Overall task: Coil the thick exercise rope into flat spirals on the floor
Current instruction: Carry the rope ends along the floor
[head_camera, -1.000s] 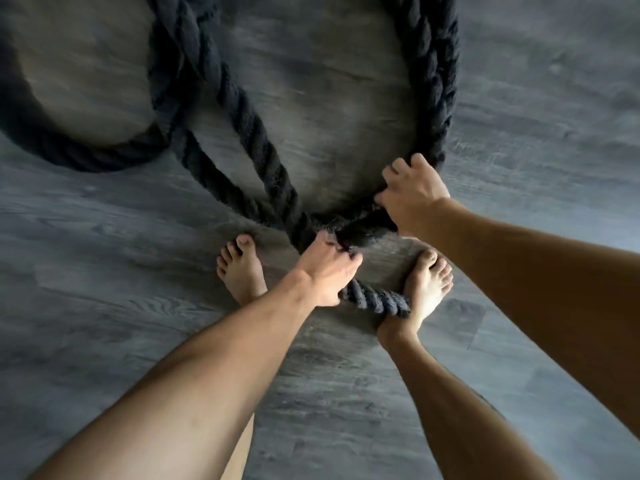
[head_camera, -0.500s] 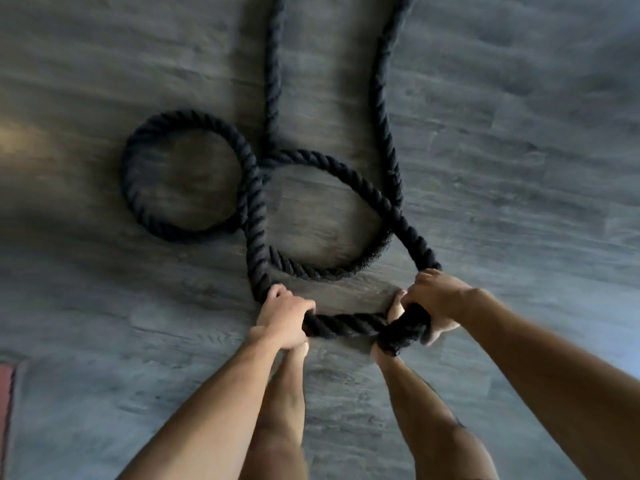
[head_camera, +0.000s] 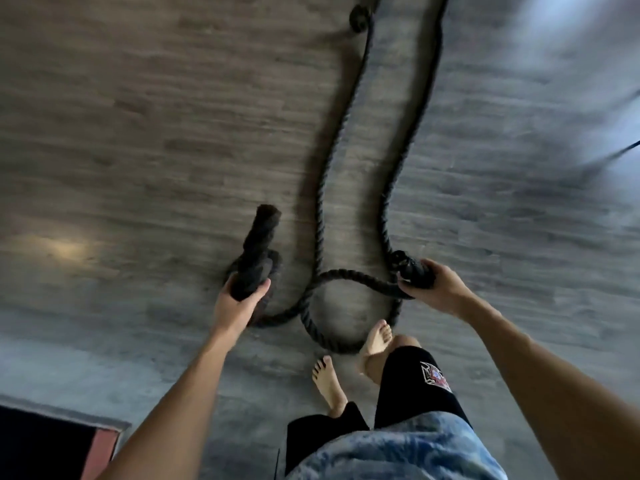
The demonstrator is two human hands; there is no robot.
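A thick black exercise rope (head_camera: pixel 337 147) lies on the grey wood floor in two long strands that run away from me. Near my feet it forms one loose loop (head_camera: pixel 311 327). My left hand (head_camera: pixel 235 303) grips a raised stretch of rope whose blunt end (head_camera: pixel 266 216) points away from me. My right hand (head_camera: pixel 433 285) grips the rope where the right strand comes down, at the loop's right side. Both hands hold the rope above the floor.
My bare feet (head_camera: pixel 375 341) stand just behind the loop, the right foot touching its near edge. A dark mat with a reddish border (head_camera: pixel 100 445) lies at the bottom left. A small dark rope curl (head_camera: pixel 358 15) sits at the top.
I have stood up and the view has pulled back. The two flat loops have opened out into one loose loop. My hands have lifted the rope and moved apart.
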